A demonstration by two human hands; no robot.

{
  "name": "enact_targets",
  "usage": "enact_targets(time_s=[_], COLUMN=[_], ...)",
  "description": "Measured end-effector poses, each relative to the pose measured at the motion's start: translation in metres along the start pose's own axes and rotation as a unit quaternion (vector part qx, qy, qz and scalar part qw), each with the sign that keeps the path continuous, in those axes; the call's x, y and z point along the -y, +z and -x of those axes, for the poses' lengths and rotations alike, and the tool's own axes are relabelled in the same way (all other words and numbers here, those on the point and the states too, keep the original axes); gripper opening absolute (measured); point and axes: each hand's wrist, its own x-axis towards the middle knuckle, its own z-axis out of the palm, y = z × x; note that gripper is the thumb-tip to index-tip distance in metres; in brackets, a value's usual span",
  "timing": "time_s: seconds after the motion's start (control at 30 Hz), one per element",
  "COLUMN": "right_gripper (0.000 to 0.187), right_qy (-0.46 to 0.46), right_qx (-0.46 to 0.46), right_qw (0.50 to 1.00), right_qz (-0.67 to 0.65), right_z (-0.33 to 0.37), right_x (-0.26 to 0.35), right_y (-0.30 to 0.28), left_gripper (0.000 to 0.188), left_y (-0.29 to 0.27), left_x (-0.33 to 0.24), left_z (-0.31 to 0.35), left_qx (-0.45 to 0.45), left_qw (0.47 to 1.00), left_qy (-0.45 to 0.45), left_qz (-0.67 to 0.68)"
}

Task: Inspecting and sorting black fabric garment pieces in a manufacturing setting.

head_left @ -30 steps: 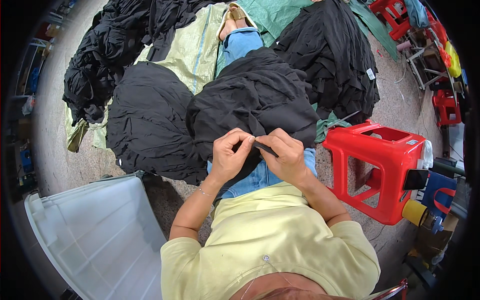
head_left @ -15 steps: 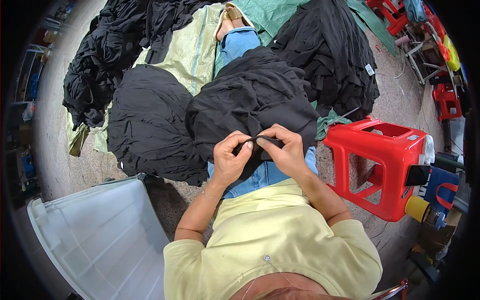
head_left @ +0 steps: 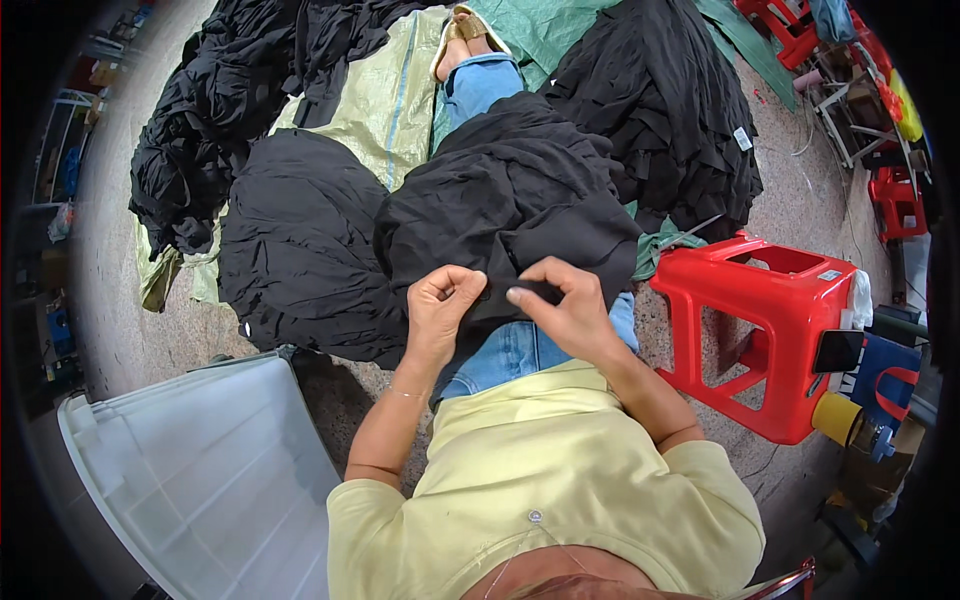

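A heap of black cloth (head_left: 500, 190) lies across my lap, over my blue jeans. At its near edge my left hand (head_left: 438, 310) is closed in a pinch, thumb against forefinger, on a fold of the black cloth. Just to the right, my right hand (head_left: 572, 312) hovers close over the same cloth, its thumb and forefinger apart with no cloth seen between them. A narrow gap separates the two hands. What lies beneath the palms is hidden.
A red plastic stool (head_left: 740, 335) stands on the right, with a phone (head_left: 838, 351) and a yellow roll (head_left: 836, 418) at its side. A translucent bin (head_left: 210, 470) is at lower left. More black cloth piles (head_left: 660, 110) lie on woven sheets (head_left: 390, 100) ahead.
My hands have drawn apart: the left moved slightly left, and the right let go of the cloth edge and opened its fingers. The cloth edge has dropped lower.
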Motion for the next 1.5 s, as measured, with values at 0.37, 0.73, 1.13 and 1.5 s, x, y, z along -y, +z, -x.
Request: enact_targets(time_s=[0.37,0.73,1.13,1.5], right_gripper=[0.015,0.025,0.033,0.030], right_qy=[-0.223,-0.269,-0.285,-0.277], right_qx=[0.098,-0.053,-0.072,-0.066], right_qw=[0.959,0.956,0.944,0.945], right_qz=[0.146,0.106,0.152,0.162], right_z=[0.008,-0.004,-0.002,-0.001], right_x=[0.007,0.005,0.003,-0.001], right_y=[0.019,-0.003,-0.001,-0.001], left_gripper=[0.032,0.017,0.011,0.016], left_y=[0.021,0.020,0.013,0.013], left_x=[-0.019,-0.012,-0.010,-0.013], left_z=[-0.022,-0.010,-0.006,-0.003], left_qx=[0.064,0.046,0.091,0.115], left_qw=[0.976,0.995,0.995,0.982], left_qy=[0.074,0.037,-0.025,0.069], left_qz=[-0.194,-0.080,0.036,-0.137])
